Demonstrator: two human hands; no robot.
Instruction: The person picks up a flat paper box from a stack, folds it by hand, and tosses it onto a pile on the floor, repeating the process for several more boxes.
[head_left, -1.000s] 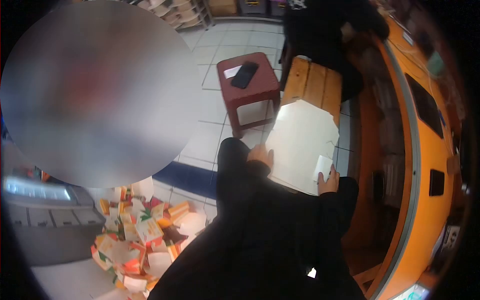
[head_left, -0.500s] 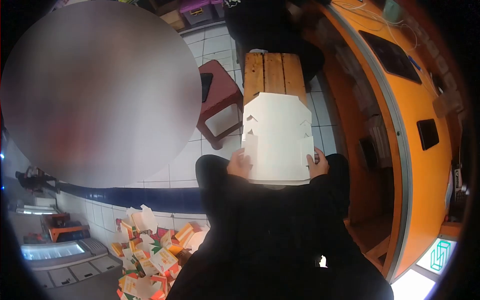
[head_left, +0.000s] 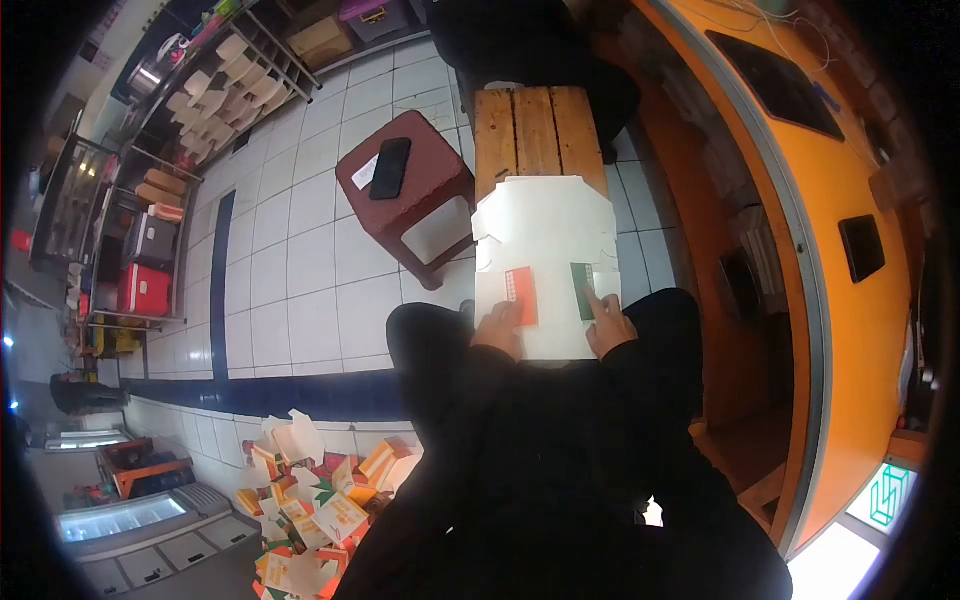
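Observation:
A white cardboard sheet [head_left: 545, 225] with notched sides lies across the near end of a wooden bench [head_left: 535, 130]. Two side flaps are folded inward on it, showing a red panel [head_left: 524, 292] at left and a green panel [head_left: 582, 290] at right. My left hand [head_left: 498, 330] presses the lower left flap beside the red panel, its fingers extended. On the right flap lies my right hand [head_left: 608, 325], its index finger stretched toward the green panel. Neither hand is wrapped round anything.
A maroon stool [head_left: 430, 165] bears a black phone [head_left: 391, 168]. Several printed cartons [head_left: 335, 515] are piled at lower left. An orange counter [head_left: 800, 220] runs along the right. A person in dark clothes [head_left: 520, 45] sits beyond the bench.
Both side flaps have been folded inward, bringing the red and green panels into view. My hands have moved from the sheet's outer edges onto the flaps. The view has shifted slightly.

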